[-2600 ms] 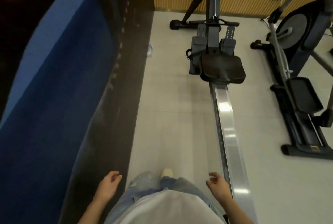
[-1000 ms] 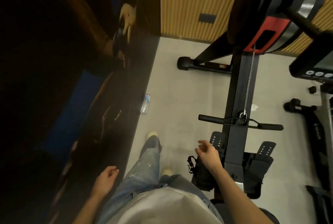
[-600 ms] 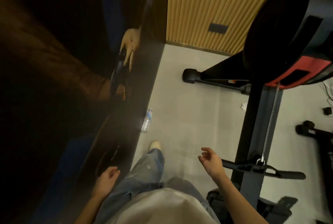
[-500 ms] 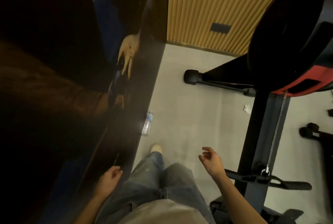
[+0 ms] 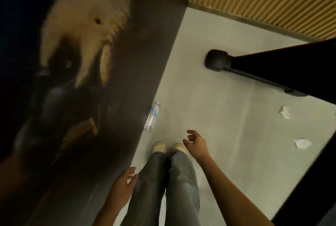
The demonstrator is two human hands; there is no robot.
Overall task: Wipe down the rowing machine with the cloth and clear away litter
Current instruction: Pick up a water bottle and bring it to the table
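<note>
I stood with both shoes together on the pale floor [image 5: 209, 98], beside the dark wall [image 5: 127, 98]. My right hand [image 5: 195, 144] hung out in front of me with loose, spread fingers, holding nothing; my left hand [image 5: 122, 187] was low by my thigh, also slack and empty. A clear plastic bottle [image 5: 152, 116] lay against the foot of the wall, just ahead of my feet. Two crumpled white tissues [image 5: 285, 112] [image 5: 302, 143] lay off to my right, near the rowing machine's black base [image 5: 254, 73].
</note>
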